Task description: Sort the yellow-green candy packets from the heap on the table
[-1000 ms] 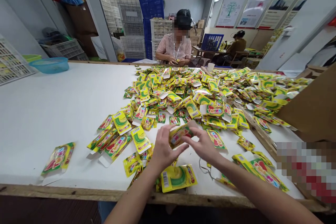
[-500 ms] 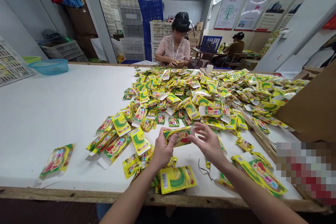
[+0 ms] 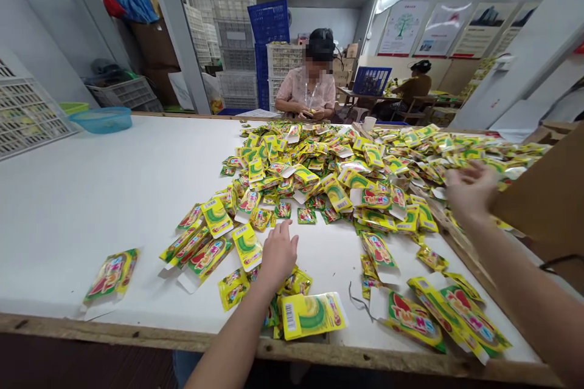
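Observation:
My left hand (image 3: pixel 279 255) reaches over small yellow candy packets (image 3: pixel 233 287) near the table's front edge, fingers stretched forward and nothing visible in them. Just left of it lies a yellow-green carton (image 3: pixel 247 247). In front of my wrist another carton (image 3: pixel 314 315) lies flat with its barcode up. My right hand (image 3: pixel 472 191) is raised at the right, over the wooden divider and the cartons beyond. Its fingers are loosely bent and somewhat blurred, with no carton seen in them. Small green-and-red packets (image 3: pixel 306 216) lie on the white tabletop beyond my left hand.
A large heap of cartons (image 3: pixel 337 193) covers the table's middle. A wooden strip (image 3: pixel 440 219) separates off more cartons at right, beside a brown cardboard panel (image 3: pixel 542 185). A blue basin (image 3: pixel 101 120) stands far left. Across the table sits a person (image 3: pixel 305 88) handling something small.
The carton held between both hands has left them. My right hand has swung right and away over the divider; my left hand has dropped slightly back toward the packets.

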Motion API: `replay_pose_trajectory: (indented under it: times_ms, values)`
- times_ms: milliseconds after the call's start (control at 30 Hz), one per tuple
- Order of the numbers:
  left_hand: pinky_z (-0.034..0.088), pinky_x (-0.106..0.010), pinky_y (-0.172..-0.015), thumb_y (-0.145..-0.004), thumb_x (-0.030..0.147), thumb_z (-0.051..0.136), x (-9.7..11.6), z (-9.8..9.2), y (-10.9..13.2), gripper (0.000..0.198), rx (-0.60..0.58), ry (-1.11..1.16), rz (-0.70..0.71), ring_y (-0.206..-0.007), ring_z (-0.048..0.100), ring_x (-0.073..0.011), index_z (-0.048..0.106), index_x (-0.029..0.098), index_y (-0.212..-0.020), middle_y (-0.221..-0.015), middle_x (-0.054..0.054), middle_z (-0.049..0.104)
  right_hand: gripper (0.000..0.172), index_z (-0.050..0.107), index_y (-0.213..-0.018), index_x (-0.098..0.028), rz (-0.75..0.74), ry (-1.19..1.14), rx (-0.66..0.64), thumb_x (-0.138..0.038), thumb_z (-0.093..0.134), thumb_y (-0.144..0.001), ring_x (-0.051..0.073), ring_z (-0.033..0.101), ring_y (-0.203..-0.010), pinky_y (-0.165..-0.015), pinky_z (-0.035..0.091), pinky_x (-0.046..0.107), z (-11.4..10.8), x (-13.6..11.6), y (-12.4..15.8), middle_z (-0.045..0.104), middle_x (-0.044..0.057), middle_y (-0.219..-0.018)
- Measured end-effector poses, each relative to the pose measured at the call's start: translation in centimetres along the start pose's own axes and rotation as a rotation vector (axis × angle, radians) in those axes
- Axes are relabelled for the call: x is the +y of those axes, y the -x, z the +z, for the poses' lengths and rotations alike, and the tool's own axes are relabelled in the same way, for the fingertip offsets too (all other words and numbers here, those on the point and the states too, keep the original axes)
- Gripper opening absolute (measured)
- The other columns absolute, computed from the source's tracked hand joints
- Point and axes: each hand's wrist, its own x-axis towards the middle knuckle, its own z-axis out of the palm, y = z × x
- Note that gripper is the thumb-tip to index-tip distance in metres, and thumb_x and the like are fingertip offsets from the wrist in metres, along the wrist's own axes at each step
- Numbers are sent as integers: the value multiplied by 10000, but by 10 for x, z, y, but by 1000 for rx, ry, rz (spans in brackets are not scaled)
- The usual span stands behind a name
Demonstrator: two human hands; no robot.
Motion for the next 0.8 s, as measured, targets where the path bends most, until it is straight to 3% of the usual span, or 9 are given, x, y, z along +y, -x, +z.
replay_pose_trajectory:
  times_ms: [100, 133, 233, 333, 467, 533, 633, 733, 800]
  values:
    - [423, -464, -870, -799, 198, 482, -14, 6, -12, 369, 18, -255, -93, -1085, 510, -313, 498, 149, -1165, -1193, -166, 549, 188, 655, -917, -141, -69, -179, -466, -232, 536, -804, 209, 648, -775, -682, 492, 318, 36, -48, 59, 684, 110, -869]
    - [416, -488, -871, -789, 216, 502, -18, 7, -15, 387, 20, -289, -122, -1105, 492, -334, 499, 148, -1170, -1224, -180, 529, 198, 661, -926, -150, -179, -176, -742, -202, 501, -822, 208, 647, -831, -739, 491, 328, 51, -67, 82, 689, 97, -910]
    - [409, -532, -856, -778, 334, 537, -27, 7, -17, 409, 11, -345, -167, -1139, 449, -383, 528, 146, -1142, -1279, -207, 481, 253, 662, -988, -170, -274, -198, -965, -128, 472, -826, 191, 629, -937, -823, 467, 307, 95, -114, 134, 687, 76, -1013]
    - [432, -511, -824, -787, 403, 523, -30, 4, -16, 356, 7, -379, -150, -1103, 470, -375, 594, 143, -1020, -1222, -202, 514, 382, 592, -1152, -168, -297, -171, -1043, -74, 496, -794, 227, 539, -1113, -936, 391, 346, 126, -135, 151, 616, 108, -1184]
    - [456, -435, -805, -820, 322, 495, -30, -3, -21, 215, 25, -363, -134, -1000, 535, -305, 628, 163, -874, -1072, -148, 583, 452, 595, -1152, -165, -255, -106, -1103, -90, 600, -706, 352, 422, -1194, -940, 341, 463, 134, -133, 149, 569, 165, -1223]
    - [446, -427, -824, -835, 273, 469, -31, -6, -25, 231, 63, -357, -166, -1022, 525, -295, 604, 164, -986, -1114, -148, 564, 462, 631, -1077, -143, -225, -105, -1120, -67, 649, -621, 379, 435, -1156, -911, 353, 464, 127, -128, 148, 592, 184, -1154]
    - [418, -465, -862, -831, 287, 485, -36, -6, -30, 341, 88, -344, -221, -1117, 464, -328, 535, 165, -1145, -1221, -175, 514, 363, 660, -938, -126, -162, -165, -1122, -41, 635, -586, 321, 527, -1026, -873, 390, 402, 108, -120, 148, 642, 149, -980]
    - [419, -473, -860, -794, 352, 551, -43, -2, -31, 332, 28, -318, -223, -1076, 496, -339, 591, 185, -1078, -1137, -151, 586, 123, 641, -787, -135, -50, -271, -1088, -137, 601, -670, 249, 575, -869, -804, 435, 365, 87, -112, 150, 642, 80, -803]
    - [436, -439, -850, -771, 327, 580, -48, -1, -33, 308, 1, -299, -207, -1031, 538, -319, 619, 187, -1043, -1081, -135, 621, 116, 604, -718, -148, 58, -358, -1063, -257, 568, -737, 211, 587, -761, -711, 473, 342, 73, -107, 153, 620, 44, -717]
